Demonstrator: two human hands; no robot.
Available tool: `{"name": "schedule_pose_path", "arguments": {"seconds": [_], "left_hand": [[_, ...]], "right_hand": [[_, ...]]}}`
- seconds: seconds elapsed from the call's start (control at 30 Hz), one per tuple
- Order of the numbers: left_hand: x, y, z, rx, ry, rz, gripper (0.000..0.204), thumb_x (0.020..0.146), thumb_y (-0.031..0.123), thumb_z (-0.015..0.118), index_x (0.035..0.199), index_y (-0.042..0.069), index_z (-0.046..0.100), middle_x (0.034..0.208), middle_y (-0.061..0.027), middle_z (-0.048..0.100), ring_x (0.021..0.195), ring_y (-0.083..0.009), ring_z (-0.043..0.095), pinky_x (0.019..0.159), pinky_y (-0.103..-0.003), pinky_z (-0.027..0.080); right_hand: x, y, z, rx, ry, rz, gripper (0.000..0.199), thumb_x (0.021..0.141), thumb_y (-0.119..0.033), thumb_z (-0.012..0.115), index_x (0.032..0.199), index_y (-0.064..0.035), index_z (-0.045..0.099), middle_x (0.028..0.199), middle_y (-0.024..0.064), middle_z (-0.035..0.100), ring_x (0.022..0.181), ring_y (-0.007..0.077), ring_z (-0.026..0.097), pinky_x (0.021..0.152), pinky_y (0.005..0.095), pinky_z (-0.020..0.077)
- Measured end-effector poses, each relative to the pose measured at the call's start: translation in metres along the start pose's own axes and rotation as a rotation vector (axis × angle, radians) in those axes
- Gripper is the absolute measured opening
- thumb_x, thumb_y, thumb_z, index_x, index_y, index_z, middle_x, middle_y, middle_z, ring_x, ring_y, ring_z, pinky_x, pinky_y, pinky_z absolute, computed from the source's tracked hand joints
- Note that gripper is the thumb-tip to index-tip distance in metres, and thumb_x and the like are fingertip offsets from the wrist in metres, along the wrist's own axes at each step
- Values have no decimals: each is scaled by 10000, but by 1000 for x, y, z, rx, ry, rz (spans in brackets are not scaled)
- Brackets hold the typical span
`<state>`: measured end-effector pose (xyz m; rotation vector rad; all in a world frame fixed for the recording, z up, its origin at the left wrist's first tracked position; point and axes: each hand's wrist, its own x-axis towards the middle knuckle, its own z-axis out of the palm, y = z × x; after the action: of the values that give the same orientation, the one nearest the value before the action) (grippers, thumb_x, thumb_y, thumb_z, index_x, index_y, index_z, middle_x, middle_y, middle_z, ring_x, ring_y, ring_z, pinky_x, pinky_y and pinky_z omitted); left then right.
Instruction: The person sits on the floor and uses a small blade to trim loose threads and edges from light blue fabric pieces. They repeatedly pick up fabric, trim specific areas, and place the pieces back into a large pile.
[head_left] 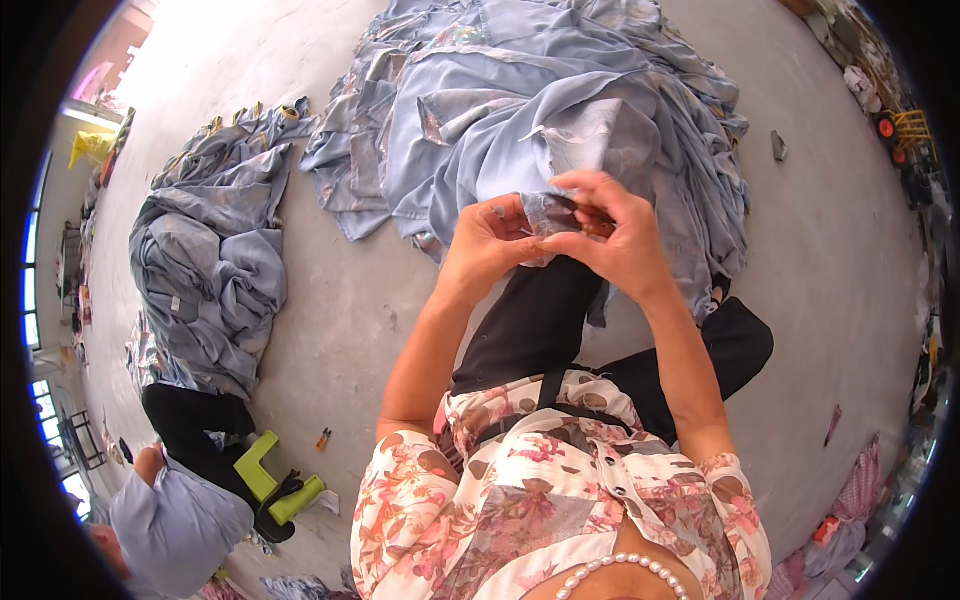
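A strip of blue-grey cloth [545, 213] is stretched up between my two hands, just above my lap. My left hand [487, 240] pinches its left side between thumb and fingers. On its other side my right hand [622, 238] is closed, its thumb tip meeting the cloth's edge; the curled fingers lie in shadow, and whether they hold anything small as well I cannot tell. Beyond my hands spreads a big heap of blue-grey garments [500, 130], some with patterned patches. It reaches up to my legs in black trousers [530, 325].
To the left lies a second pile of blue-grey garments [215, 250]. A person in a light blue top [180, 520] sits at lower left beside a lime-green stool [258, 468]. A small orange tool [323, 440] lies on the grey floor [330, 330]. Wheeled yellow equipment [905, 130] stands far right.
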<state>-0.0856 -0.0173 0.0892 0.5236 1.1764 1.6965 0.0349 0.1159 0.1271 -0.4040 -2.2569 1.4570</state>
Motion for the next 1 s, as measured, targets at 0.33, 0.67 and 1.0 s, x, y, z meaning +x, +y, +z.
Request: {"name": "schedule_pose_path", "arguments": {"seconds": [0.33,0.67,1.0], "left_hand": [[0,8,-4,-51,-6,9,315,713,-52,716,1014,-26,628,930,-82,671,835,-137,634,787,-282,514],[1,6,4,-14,-32,9,312,713,-63,708,1012,-36,626,945,-90,665,851,-138,635,735,-262,514],[13,-8,-12,958,387,534,370,639,103,821,907,-30,603,1127,-161,576,1002,-253,579,829,-345,472]], "right_hand": [[-8,15,-7,-313,139,-279,247,787,-158,710,977,-54,591,730,55,594,622,163,597,577,281,493],[-5,21,-3,-545,124,-479,272,744,-140,729,969,-54,603,734,55,613,596,180,595,518,302,449],[-33,46,-48,419,586,1,225,865,-137,662,1016,-8,556,746,10,566,591,18,469,503,150,342]]}}
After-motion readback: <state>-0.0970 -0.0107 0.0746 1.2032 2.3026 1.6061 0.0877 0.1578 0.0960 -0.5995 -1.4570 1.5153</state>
